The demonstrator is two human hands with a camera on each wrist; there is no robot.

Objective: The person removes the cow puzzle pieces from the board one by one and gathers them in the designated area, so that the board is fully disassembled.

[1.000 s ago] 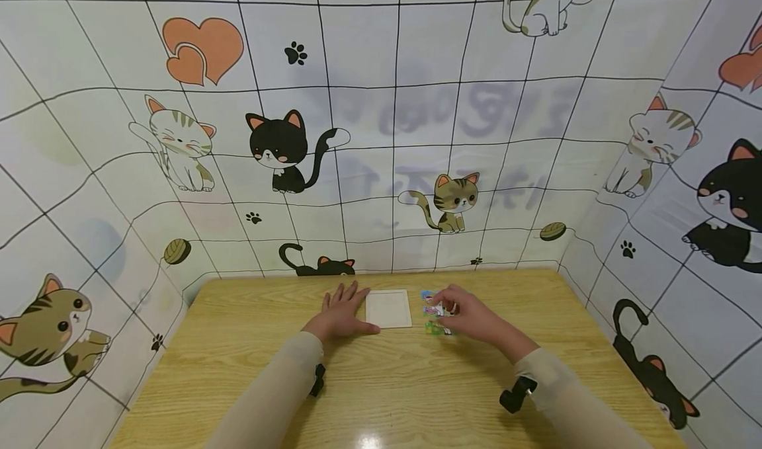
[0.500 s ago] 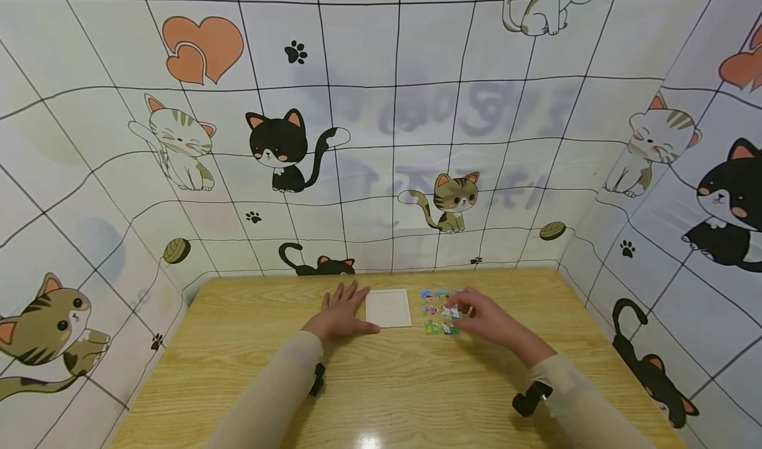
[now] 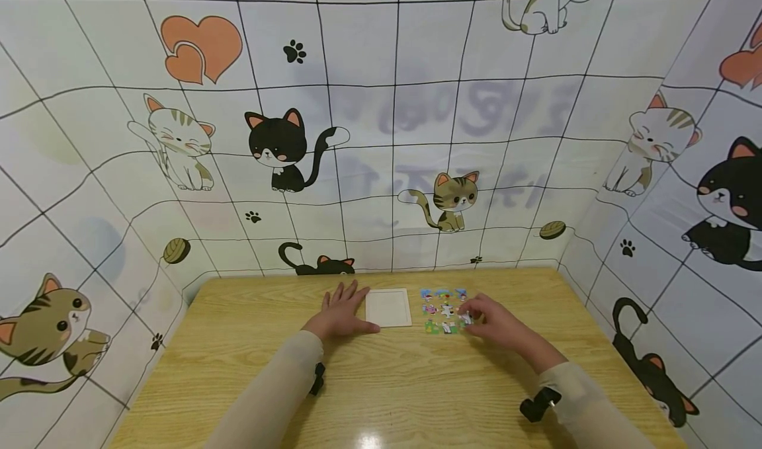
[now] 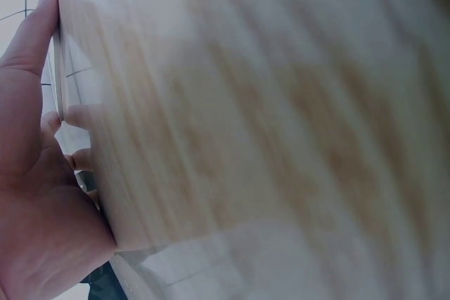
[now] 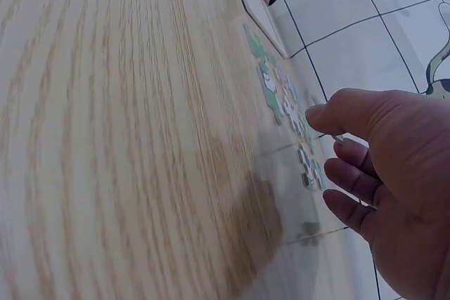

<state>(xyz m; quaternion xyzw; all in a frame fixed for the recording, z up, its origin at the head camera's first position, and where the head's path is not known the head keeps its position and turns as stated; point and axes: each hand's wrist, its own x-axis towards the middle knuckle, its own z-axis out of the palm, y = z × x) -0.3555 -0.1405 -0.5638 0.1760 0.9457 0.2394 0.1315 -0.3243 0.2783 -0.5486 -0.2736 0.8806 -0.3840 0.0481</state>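
Observation:
A square, pale frame board (image 3: 388, 308) lies flat on the wooden table. My left hand (image 3: 338, 313) rests beside it with fingers spread, its thumb against the board's near left corner. To the right of the board, several colourful jigsaw puzzle pieces (image 3: 443, 310) lie in loose rows. My right hand (image 3: 497, 323) is over the right end of these rows. Between its thumb and index finger it pinches a puzzle piece, seen as a thin edge (image 5: 338, 138) in the right wrist view. Another puzzle piece (image 5: 309, 166) lies on the table below the fingers.
The wooden table (image 3: 381, 383) reaches toward the person in front of the board. Cloth walls (image 3: 369, 138) with cat prints and grid lines stand around its back and sides. Each wrist carries a small black mount (image 3: 540, 404).
My right hand has moved rightward across the puzzle pieces, and more of them show on its left. My left hand and the board have stayed in place.

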